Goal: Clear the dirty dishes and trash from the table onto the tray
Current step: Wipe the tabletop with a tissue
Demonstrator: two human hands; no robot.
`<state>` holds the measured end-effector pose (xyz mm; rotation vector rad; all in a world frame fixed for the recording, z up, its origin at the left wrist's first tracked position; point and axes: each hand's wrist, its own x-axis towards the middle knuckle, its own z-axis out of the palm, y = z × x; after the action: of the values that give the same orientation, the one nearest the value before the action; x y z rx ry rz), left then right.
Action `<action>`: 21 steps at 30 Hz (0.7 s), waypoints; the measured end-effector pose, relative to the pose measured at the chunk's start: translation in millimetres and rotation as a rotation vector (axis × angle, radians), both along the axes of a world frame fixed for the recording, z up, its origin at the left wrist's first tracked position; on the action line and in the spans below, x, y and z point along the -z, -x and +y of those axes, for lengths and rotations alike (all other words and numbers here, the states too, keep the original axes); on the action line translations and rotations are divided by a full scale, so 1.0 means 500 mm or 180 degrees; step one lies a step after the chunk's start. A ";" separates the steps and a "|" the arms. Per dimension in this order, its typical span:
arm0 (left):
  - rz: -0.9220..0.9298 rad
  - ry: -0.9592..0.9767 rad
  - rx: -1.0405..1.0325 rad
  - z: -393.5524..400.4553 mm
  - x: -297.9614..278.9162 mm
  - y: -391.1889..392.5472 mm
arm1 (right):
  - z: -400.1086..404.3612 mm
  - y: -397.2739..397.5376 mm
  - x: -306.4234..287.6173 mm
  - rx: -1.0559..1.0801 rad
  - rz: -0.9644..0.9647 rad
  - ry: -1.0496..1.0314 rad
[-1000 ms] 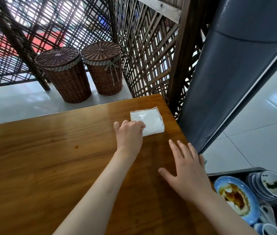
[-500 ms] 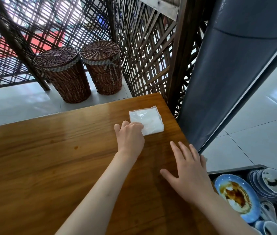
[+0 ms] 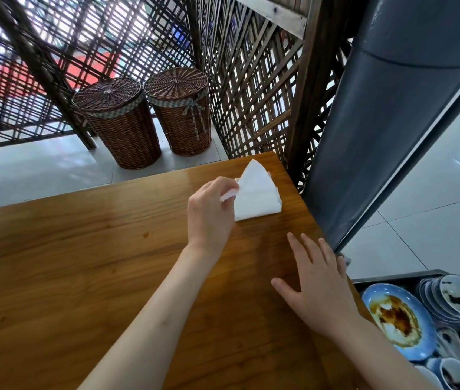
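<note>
Napkin (image 3: 257,194) no longer flat: half a second back lying square near the far right corner of the table (image 3: 82,263), now near-left corner pinched and peeled up, sheet tented into a peak, far-right part still touching the wood. Left hand (image 3: 212,212) closed in a pinch on that lifted corner, thumb and fingertips (image 3: 227,190) clamped on white paper; earlier just resting knuckles-down at the napkin's edge. Right hand (image 3: 316,288) unchanged, open and flat on the table near the right edge, fingers spread, gripping nothing, likely bracing. Meaning for the task: grasp on the trash secured, lift under way, not yet clear of the surface. Tray (image 3: 392,278) below the right edge, off the table, already loaded: blue plate (image 3: 397,319) with brown sauce, stacked bowls (image 3: 459,296) at its far side, more cups toward the near end. Rest of the visible table bare apart from a small stain (image 3: 146,235), so napkin looks like the last item here; judgement only, near side out of view. Next likely: full lift, carry rightward over the right hand, drop onto the tray. Risk: thin layered paper, layers may fan apart or slip from a corner pinch.
</note>
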<state>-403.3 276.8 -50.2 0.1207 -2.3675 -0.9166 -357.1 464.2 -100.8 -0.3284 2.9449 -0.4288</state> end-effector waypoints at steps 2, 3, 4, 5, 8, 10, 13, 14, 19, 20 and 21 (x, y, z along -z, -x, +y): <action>0.0036 -0.0133 -0.0058 -0.006 -0.010 -0.015 | 0.000 -0.004 -0.005 0.0030 0.0030 0.0032; 0.0040 -0.0169 -0.0068 -0.009 -0.013 -0.025 | 0.000 -0.006 -0.007 0.0035 0.0042 0.0038; 0.0023 -0.0194 -0.0072 -0.012 -0.017 -0.038 | -0.001 -0.009 -0.009 0.0035 0.0057 0.0053; -0.0015 -0.0213 -0.0070 -0.015 -0.020 -0.053 | -0.002 -0.011 -0.011 0.0043 0.0075 0.0079; -0.0269 -0.0301 -0.0040 -0.023 -0.024 -0.102 | -0.004 -0.016 -0.017 0.0057 0.0135 0.0133; -0.0529 -0.0410 0.0042 -0.028 -0.023 -0.140 | -0.006 -0.021 -0.022 0.0028 0.0165 0.0143; -0.0790 -0.0551 0.0121 -0.034 -0.012 -0.196 | -0.015 -0.033 -0.028 -0.0014 0.0180 0.0207; -0.0852 -0.0594 0.0120 -0.036 -0.008 -0.213 | -0.020 -0.037 -0.029 -0.0003 0.0192 0.0250; -0.1045 -0.0682 0.0126 -0.039 0.015 -0.279 | -0.043 -0.044 -0.035 -0.0148 0.0238 0.0272; -0.1063 -0.0722 0.0123 -0.039 0.020 -0.292 | -0.048 -0.046 -0.035 -0.0280 0.0233 0.0214; -0.1082 -0.0749 0.0127 -0.038 0.025 -0.304 | -0.054 -0.049 -0.035 -0.0400 0.0242 0.0151</action>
<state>-251.5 257.9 -62.4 0.3475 -2.5651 -1.2785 -332.8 437.2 -83.5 -0.5440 2.9690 -0.4800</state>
